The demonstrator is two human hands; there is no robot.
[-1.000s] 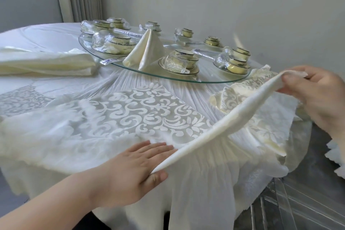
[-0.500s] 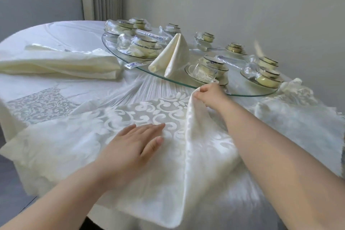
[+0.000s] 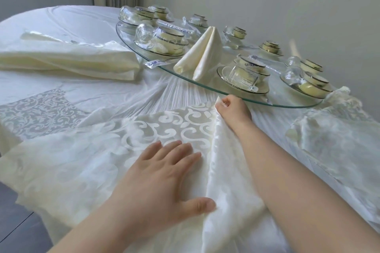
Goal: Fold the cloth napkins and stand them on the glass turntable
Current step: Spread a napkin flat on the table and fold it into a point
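The cream, satin-sheened cloth napkin in work lies on the near part of the round, white-clothed counter. It sits short of the round, clear glass turntable and not on it. It shows one long diagonal fold running from a raised corner down toward the counter's near edge. The shape is flat, not yet a standing form.

The right grip pinches that raised corner between thumb and curled fingers, just beside the turntable rim. The left grip is released: fingers straight, palm flat on patterned cloth, thumb touching the fold line. Whether the cloth under the palm is the napkin's lower layer or the counter's covering cannot be determined.

Done: one cream folded napkin, tent-shaped with two rolled ends, stands upright on the turntable near its front rim. It stands between plastic-wrapped cream-and-gold tableware sets.

Remaining: by judgement, the napkin in hand needs its further folds, then transfer to the turntable. A flat stack of cream napkins rests on the counter to the left, well apart from the work area; these appear unprocessed. A crumpled white lace cloth lies at the right side. With one napkin standing among several place sets, the task appears to be in its early part.
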